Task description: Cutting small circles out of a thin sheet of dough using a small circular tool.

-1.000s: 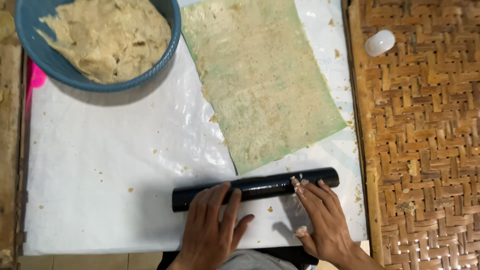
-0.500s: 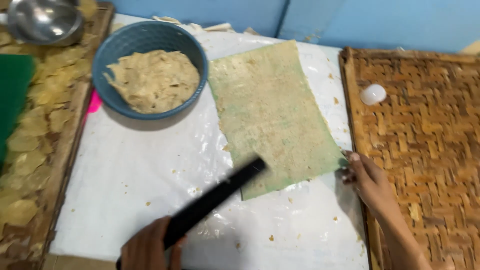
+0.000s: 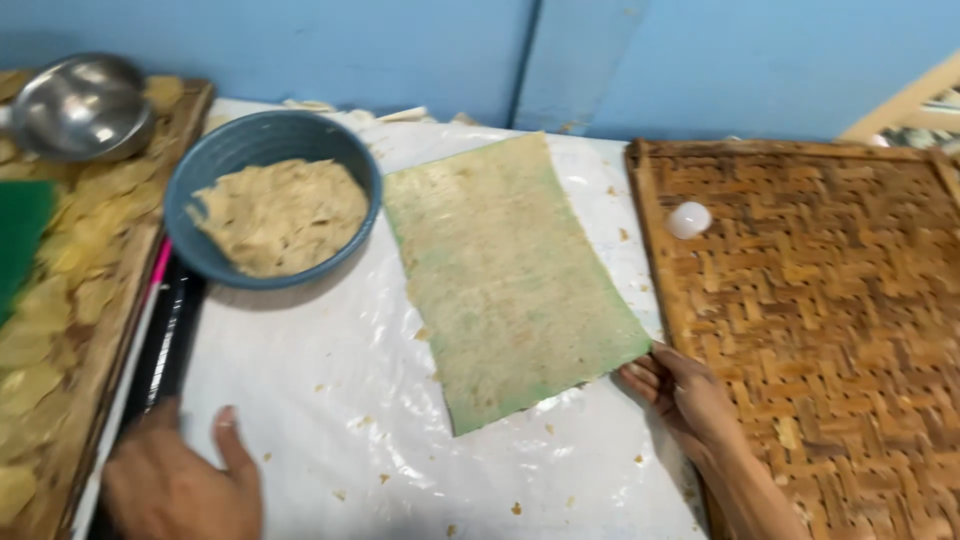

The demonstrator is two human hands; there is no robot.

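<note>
Head view. Thin rolled dough sheet (image 3: 505, 280), greenish-tan, lies flat on white plastic sheeting (image 3: 330, 400) covering the table; long axis runs from the far wall toward the person, near end skewed right.

Right hand (image 3: 680, 395) at the sheet's near right corner, fingertips touching its edge; grip loose, fingers curled, nothing seen fully pinched. Cannot tell if the corner is lifted.

Left hand (image 3: 180, 480) low at the near left, resting flat on the plastic, thumb out, grip open and empty. Just left of it a dark rolling pin (image 3: 165, 345) lies along the table edge, apart from the hand.

Blue bowl (image 3: 272, 210) of pale dough lumps sits just beside the sheet's far left edge. Woven bamboo tray (image 3: 830, 330) on the right; small white cap (image 3: 688, 219) on it. Left: a wooden tray of yellowish chips (image 3: 60, 310), a metal bowl (image 3: 80, 105) behind.
</note>
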